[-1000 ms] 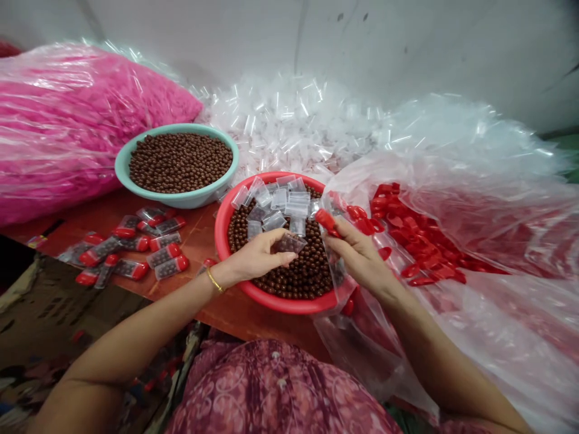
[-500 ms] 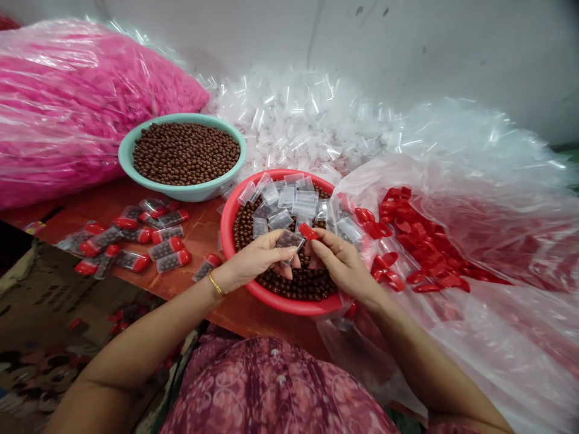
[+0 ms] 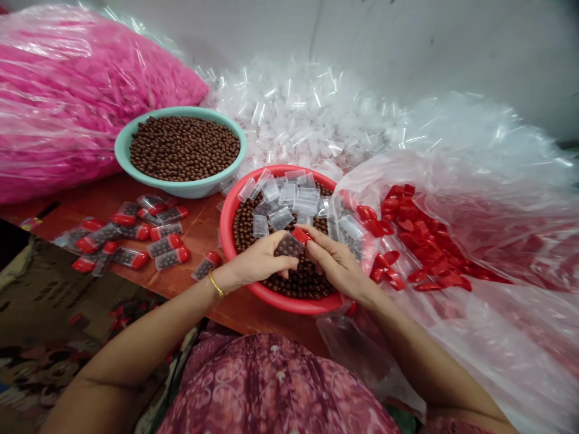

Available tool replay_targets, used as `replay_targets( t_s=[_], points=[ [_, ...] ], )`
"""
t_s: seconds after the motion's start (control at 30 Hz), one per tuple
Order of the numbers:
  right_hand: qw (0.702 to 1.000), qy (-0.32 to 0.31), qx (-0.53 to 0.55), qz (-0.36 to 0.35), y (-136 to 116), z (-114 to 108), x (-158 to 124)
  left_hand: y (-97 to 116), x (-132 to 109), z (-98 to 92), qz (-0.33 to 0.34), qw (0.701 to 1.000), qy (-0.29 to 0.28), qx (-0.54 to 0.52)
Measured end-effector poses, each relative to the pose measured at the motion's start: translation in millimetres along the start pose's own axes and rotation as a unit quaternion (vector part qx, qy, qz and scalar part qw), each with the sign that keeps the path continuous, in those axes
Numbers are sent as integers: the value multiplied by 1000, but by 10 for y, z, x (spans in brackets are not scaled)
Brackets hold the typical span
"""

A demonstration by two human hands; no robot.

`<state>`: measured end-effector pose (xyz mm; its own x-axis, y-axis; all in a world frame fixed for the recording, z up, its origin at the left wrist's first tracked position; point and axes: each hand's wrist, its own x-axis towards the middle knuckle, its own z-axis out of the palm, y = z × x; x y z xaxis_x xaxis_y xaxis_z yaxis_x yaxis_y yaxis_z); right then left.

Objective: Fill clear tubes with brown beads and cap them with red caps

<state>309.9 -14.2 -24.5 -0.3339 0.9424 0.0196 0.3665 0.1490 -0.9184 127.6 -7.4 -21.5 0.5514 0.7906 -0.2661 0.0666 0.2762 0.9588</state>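
Your L hand [image 3: 257,262] is curled closed round a filled clear vial [image 3: 289,245], held over the red bowl [image 3: 271,299] of brown balls [image 3: 298,283]. Your R hand [image 3: 337,265] pinches a red cap [image 3: 301,234] btwn thumb + fingers, touching the vial's top end. Capped vials [image 3: 168,246] lie on the table [image 3: 199,226], left of the bowl.

Left hand [image 3: 257,263] gripping filled tube [image 3: 289,245], right hand [image 3: 337,265] pressing red cap [image 3: 301,235]
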Motion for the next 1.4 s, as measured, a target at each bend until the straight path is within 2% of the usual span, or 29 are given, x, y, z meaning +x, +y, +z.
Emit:
replay_targets(
  t_s=[0.1, 0.23, 0.33, 0.47, 0.7, 0.8, 0.87, 0.97, 1.0, 1.07, 1.1, 1.17, 1.27, 1.33, 1.4],
  points=[
    [998, -14, -53, -27, 19, -4, -1, -51, 12, 8, 35, 997, 23, 69],
    [998, -21, -56, -36, 53, 19, 7, -91, 30, 18, 109, 979, 57, 165],
    [997, -18, -61, -52, 57, 51, -2, -70, 21, 24, 97, 979, 54, 171],
    [996, 5, -79, -52, 43, 90, -53, -24, -13, 24, 39, 993, 7, 110],
    [971, 20, -192, -143, 59, 71, -154, -69, -18, 20, 89, 984, 23, 151],
    [987, 20, -117, -111, 27, 96, -129, -79, -11, 17, 111, 980, 33, 160],
    [999, 23, -21, -44, -8, 125, -100, -80, -9, 15, 124, 979, 42, 154],
    [996, 30, 72, 35, -42, 127, -61, -81, -14, 15, 113, 978, 74, 158],
    [996, 43, 69, 33, -42, 112, -51, -81, -17, 15, 108, 977, 82, 163],
    [995, 100, 7, -16, -24, 68, -36, -81, -21, 16, 101, 977, 81, 171],
    [988, 133, -47, -56, -9, 47, -31, -80, -22, 17, 99, 977, 76, 172],
    [956, 179, -178, -147, 19, 26, -24, -79, -21, 17, 94, 979, 70, 166],
    [880, 190, -350, -259, 30, 58, -23, -84, -11, 16, 98, 980, 86, 148],
    [832, 190, -419, -310, 17, 98, -22, -93, -1, 14, 108, 980, 97, 134],
    [800, 196, -456, -338, 2, 128, -20, -99, 6, 14, 112, 981, 102, 120]
  ],
)
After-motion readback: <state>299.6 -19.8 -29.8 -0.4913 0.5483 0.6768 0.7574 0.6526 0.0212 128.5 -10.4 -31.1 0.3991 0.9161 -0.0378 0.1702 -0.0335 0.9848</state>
